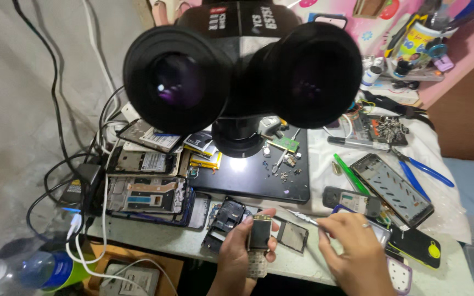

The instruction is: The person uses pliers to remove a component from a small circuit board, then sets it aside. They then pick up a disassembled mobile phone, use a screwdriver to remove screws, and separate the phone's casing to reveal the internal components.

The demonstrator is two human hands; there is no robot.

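Small keypad phone with its dark screen bared sat pinched upright in the left hand, steadied for work; just right of that grip, the right hand held a thin metal tool angled toward it, below the black microscope eyepieces.

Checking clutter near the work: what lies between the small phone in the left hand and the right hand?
In the head view, a square metal frame lies between the small phone and the right hand.

Head cam looks down, microscope eyepieces v. close (workbench below).
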